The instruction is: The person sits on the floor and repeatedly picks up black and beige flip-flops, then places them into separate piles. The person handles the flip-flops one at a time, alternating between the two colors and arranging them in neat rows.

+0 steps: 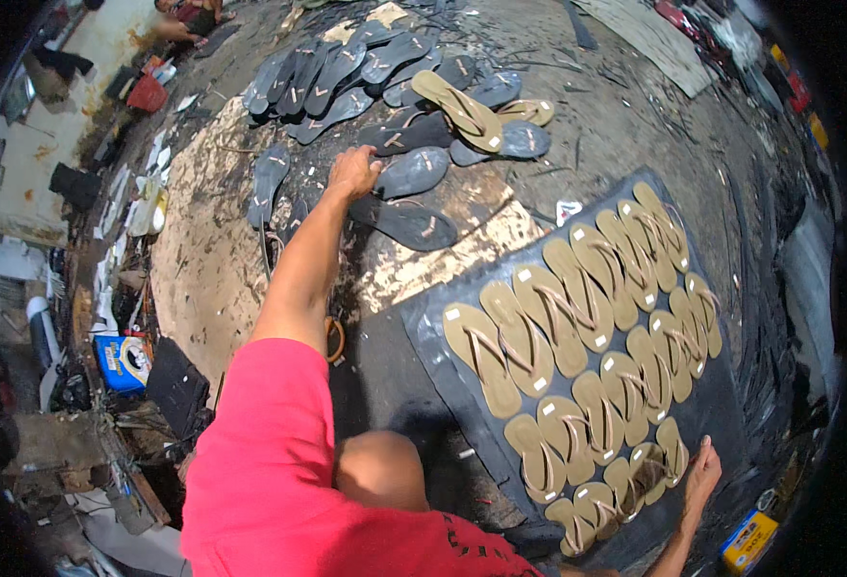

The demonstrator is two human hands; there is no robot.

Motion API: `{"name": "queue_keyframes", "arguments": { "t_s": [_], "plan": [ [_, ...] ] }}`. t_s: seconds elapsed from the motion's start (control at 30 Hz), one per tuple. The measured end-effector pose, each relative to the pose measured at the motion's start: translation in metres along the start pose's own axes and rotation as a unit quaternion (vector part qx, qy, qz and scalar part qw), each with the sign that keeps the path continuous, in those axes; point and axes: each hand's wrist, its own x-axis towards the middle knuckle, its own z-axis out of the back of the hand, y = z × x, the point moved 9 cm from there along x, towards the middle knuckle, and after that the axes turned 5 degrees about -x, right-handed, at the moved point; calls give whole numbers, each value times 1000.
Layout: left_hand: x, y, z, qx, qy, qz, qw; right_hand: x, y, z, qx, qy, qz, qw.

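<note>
My left hand reaches out to a scatter of dark flip-flops. Its fingers are bent and slightly apart, right at the near end of a dark grey flip-flop; I see nothing lifted in them. Another dark flip-flop lies just below, its strap pressed to the ground side. At the lower right my right hand rests by the edge of a black mat, fingers stretched out, beside the last olive flip-flop of the lowest row. Several olive flip-flops lie on this mat in slanted rows.
A heap of dark flip-flops spreads farther off, with an olive one on top. Blue and yellow packages flank me. A red bucket stands far left, and part of another person shows beyond.
</note>
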Motion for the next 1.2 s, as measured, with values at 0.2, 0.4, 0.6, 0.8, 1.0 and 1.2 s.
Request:
{"name": "queue_keyframes", "arguments": {
  "t_s": [0.2,0.4,0.6,0.8,1.0,1.2],
  "plan": [
    [88,72,-34,-124,-68,80,987,-41,85,75,-136,-82,127,979],
    [112,216,-43,-187,-217,254,924,-103,74,145,-244,-41,11,969],
    [131,303,-43,-360,-230,303,852,-155,21,183,-452,-101,158,872],
    [100,250,-30,-691,-205,244,649,-60,31,238,-361,-100,-16,927],
    [-92,90,-15,-836,-136,269,459,-61,376,135,-41,-82,323,942],
    [-175,-255,40,-738,229,8,635,-143,557,60,-57,11,636,769]
  ]
}}
